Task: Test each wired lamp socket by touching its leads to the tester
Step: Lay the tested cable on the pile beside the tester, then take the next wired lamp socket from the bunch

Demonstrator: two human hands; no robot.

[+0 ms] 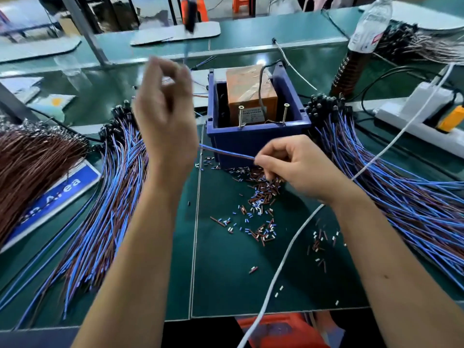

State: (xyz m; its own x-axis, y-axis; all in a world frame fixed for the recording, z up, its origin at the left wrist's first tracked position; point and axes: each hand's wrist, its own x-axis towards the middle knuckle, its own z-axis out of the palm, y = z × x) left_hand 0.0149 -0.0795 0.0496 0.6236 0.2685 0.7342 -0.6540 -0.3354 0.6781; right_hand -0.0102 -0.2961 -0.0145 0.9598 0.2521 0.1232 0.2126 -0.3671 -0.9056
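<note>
Two hands are working in front of the blue box [258,141], which is sitting in the middle of the green table [221,277]. Inside the box the orange tester [251,96] is standing, with two screws [286,114] sticking up at its front edge.

A blue and brown wire pair [226,152] is stretching across just in front of the box. The right hand [298,167] is pinching one end of it between thumb and fingertips, low and just in front of the box's right corner. The left hand [167,114] is lifted up just left of the box, with its fingers curled in. It is blurry, so maybe it is pinching the other end of the wire, where the socket would be, but I cannot tell.

Many little cut wire bits [261,194] are lying on the table in front of the box, under the right hand. A big pile of wired sockets [110,197] is fanning out left of the box, and another pile [391,187] is fanning out right of it. A white cable [288,252] is running under the right arm, in front of the box.
</note>
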